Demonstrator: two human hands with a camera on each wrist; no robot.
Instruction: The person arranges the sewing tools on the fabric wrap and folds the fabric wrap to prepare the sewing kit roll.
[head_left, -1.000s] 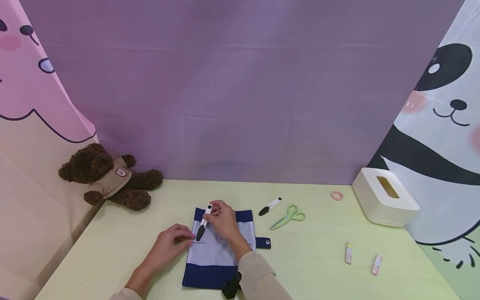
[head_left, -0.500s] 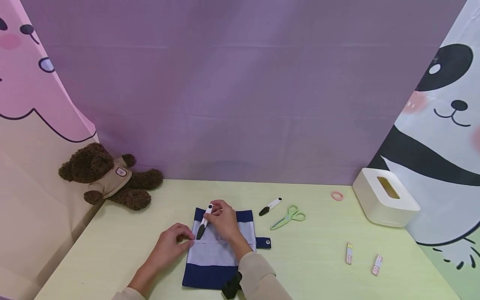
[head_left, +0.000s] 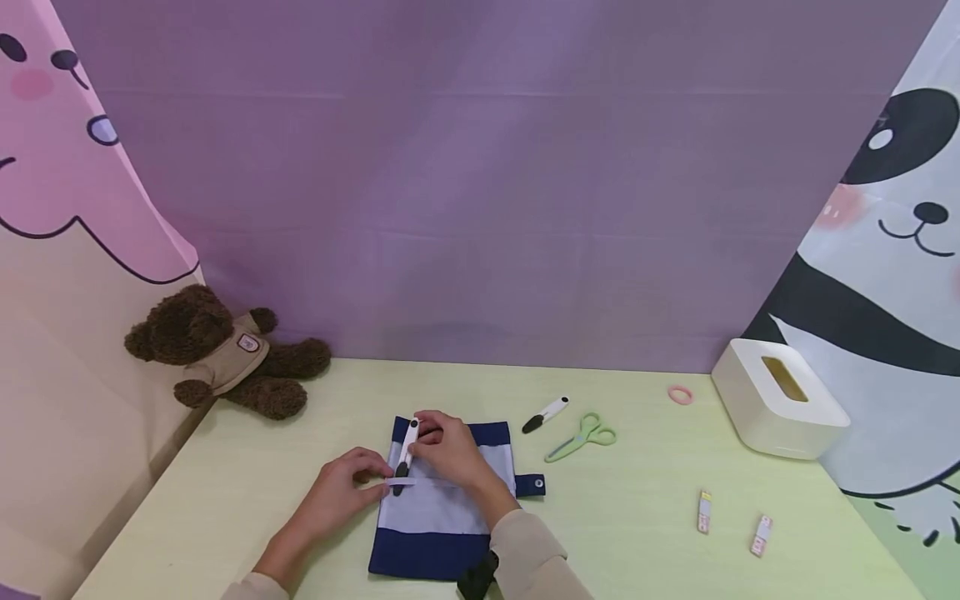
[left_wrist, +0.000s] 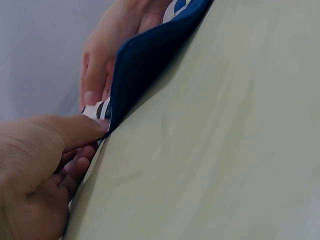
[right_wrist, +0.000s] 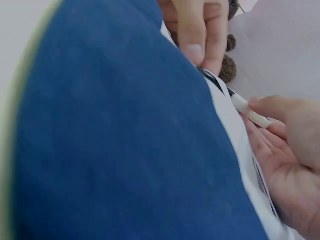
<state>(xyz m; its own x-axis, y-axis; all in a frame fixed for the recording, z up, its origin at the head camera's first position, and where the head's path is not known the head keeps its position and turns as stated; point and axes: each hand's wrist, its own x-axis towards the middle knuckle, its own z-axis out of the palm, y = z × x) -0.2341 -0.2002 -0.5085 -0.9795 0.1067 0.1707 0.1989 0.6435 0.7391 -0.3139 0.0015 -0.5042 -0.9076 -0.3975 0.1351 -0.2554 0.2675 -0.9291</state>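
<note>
A grey fabric case [head_left: 431, 518] with navy end bands lies unfolded on the table. My right hand [head_left: 453, 454] pinches the white end of a white marker [head_left: 409, 444]. Its black end points towards me and passes under a pale strap [head_left: 401, 481] at the case's left side. My left hand [head_left: 339, 493] pinches the case's left edge beside that strap. In the left wrist view, the left thumb lies above the edge and the fingers are partly below it. The right wrist view shows the marker [right_wrist: 241, 105] between right thumb and fingers.
A second marker [head_left: 545, 415] and green scissors [head_left: 583, 437] lie right of the case. Farther right are a pink ring [head_left: 680, 395], two small patterned strips [head_left: 703, 512] and a white tissue box [head_left: 750, 417]. A brown teddy bear [head_left: 232, 362] lies at the back left.
The marker's black end has moved towards me and is now under the strap, which shows raised over it. My right hand moved slightly with it; the left stays at the case's edge.
</note>
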